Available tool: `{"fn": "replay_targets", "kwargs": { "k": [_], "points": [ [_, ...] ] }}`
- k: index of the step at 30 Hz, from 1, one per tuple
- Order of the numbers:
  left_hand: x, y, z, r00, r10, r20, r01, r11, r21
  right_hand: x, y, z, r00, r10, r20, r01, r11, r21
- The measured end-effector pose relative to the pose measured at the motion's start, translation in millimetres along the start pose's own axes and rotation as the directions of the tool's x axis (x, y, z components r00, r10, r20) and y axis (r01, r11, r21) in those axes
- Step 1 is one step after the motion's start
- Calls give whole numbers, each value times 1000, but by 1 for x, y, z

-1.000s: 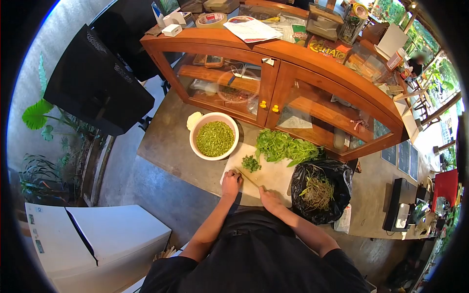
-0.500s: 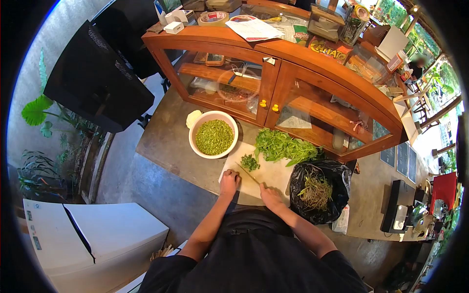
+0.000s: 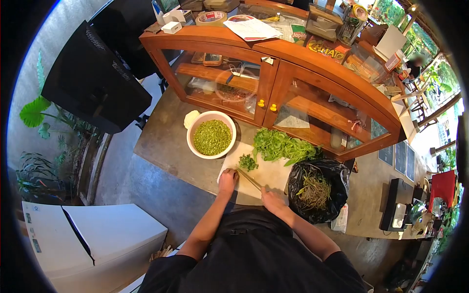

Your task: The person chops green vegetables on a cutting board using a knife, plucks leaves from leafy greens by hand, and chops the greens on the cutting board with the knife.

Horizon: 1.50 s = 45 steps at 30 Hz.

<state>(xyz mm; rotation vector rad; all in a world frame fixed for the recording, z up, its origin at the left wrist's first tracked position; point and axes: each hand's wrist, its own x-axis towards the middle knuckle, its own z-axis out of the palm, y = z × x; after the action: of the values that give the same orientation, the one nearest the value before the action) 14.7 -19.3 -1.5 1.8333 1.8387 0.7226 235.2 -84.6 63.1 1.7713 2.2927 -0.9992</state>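
My right hand [image 3: 274,199] is wrapped round the handle of a knife [image 3: 249,179], whose blade points up and left over the white cutting board [image 3: 277,172]. At the board's left edge my left hand [image 3: 228,180] has its fingers curled near the knife tip; whatever they grip is too small to make out. A small heap of chopped greens [image 3: 248,162] lies just above the blade. Leafy green stems [image 3: 278,146] are spread along the board's back edge. A white bowl [image 3: 189,138] of chopped green pieces [image 3: 212,137] stands at the back left.
A black plastic bag [image 3: 341,194] holding roots and stems [image 3: 314,190] is right of the board. Behind stands a wooden cabinet [image 3: 267,93] with glass doors. Left are black speakers [image 3: 95,80] and a white fridge [image 3: 115,229]. A person [image 3: 415,67] is far off at right.
The knife blade has tilted so that more of its flat side shows. My hands stay in nearly the same places, and the whole view has shifted slightly.
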Motion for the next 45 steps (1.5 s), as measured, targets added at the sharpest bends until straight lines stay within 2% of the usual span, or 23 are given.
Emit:
{"fn": "replay_targets", "kwargs": {
  "k": [10,13,19,23,25,29,34,38,45],
  "points": [
    [-1,0,-2,999,-34,-15,34,999,-11,0,1,9,998,31,63,-25,995,-92],
    [-2,0,-1,999,-44,-5,44,999,14,11,8,34,998,28,54,-28,1000,-6],
    [-3,2,-1,1000,1,-26,-1,1000,-4,34,-3,29,988,72,134,-70,997,-20],
    [-1,-3,1,999,-31,-17,30,999,-11,22,4,30,996,31,85,-25,998,-62],
    [0,-2,-2,999,-39,-15,39,999,-14,10,11,35,998,58,31,-59,998,24],
    [0,2,-3,1000,-22,-14,22,1000,6,8,12,32,991,81,106,-86,996,40],
    [-2,-1,-1,999,32,-3,-32,998,49,30,0,42,1000,7,14,-6,1000,-25],
    [-3,1,-2,1000,22,20,-23,999,46,38,-9,33,999,3,36,-2,1000,-10],
    [-3,-1,0,999,17,29,-19,997,72,35,-7,25,1000,4,-9,-5,995,-102]
  ]
}}
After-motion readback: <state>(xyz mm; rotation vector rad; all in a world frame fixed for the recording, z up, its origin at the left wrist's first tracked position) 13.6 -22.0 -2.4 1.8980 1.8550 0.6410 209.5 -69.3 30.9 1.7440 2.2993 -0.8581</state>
